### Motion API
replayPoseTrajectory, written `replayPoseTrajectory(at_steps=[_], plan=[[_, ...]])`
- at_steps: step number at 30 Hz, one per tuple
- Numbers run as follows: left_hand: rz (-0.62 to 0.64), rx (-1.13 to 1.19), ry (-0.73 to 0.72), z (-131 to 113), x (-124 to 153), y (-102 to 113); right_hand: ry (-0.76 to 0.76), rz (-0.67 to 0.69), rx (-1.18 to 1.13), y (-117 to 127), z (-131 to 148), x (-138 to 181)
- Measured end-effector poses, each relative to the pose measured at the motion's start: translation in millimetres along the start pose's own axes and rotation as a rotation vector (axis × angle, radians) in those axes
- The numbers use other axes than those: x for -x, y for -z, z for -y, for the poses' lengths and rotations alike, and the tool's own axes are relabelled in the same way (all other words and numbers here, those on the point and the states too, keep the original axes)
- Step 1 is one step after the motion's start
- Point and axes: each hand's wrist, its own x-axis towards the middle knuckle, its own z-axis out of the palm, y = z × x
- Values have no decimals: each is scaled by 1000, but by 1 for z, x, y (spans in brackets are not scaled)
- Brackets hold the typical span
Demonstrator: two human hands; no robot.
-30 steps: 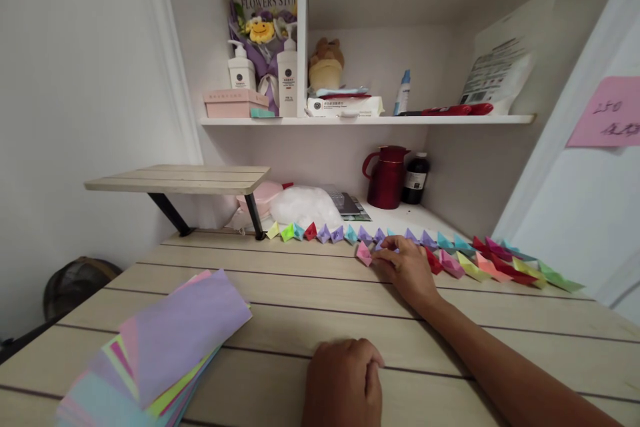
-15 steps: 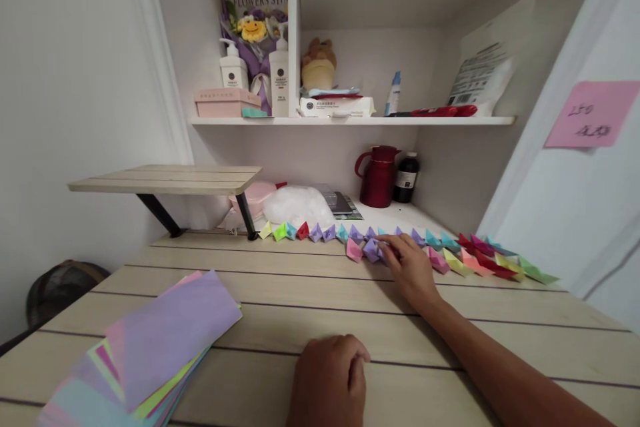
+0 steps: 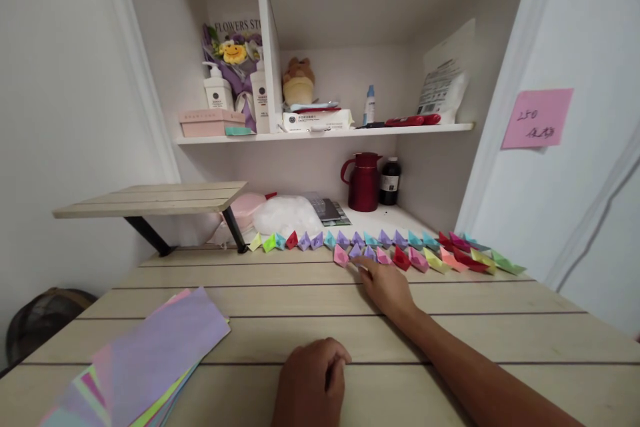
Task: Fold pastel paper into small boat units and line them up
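Note:
Folded paper boats stand in two rows along the back of the table. My right hand (image 3: 387, 287) reaches to the front row, its index finger stretched out to the lower edge of a purple paper boat (image 3: 355, 251). A pink paper boat (image 3: 341, 255) is just left of that fingertip, and another purple paper boat (image 3: 370, 253) is to its right, partly behind the hand. I see no boat lifted off the table. Near the front edge, my left hand (image 3: 313, 377) rests closed on the wood with its fingers curled in; nothing shows in it.
Coloured paper sheets (image 3: 160, 353) lie fanned at the left front. A small raised wooden shelf (image 3: 155, 199) stands at the back left. Behind the boats are a white plastic bag (image 3: 287, 217), a dark red jug (image 3: 364, 183) and a dark bottle (image 3: 390, 181).
My right hand has moved left along the front row, from one purple boat to the one beside it, uncovering boats on the right. My left hand stays closed on the table. The view has shifted.

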Motion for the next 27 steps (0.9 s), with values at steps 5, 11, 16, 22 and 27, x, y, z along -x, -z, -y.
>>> replayPoseTrajectory(at_steps=[5,11,16,22,27], plan=[[-7,-13,-4,1,1,-1,173,142,66,2,15,5],[-39,150,82,3,-3,4,324,210,60,3,27,8],[-152,-75,-22,10,-38,15,393,241,28,6,28,10],[-112,-484,94,32,-103,15,484,286,-44,12,31,12],[-47,-509,71,35,-135,4,477,289,-65,9,31,9]])
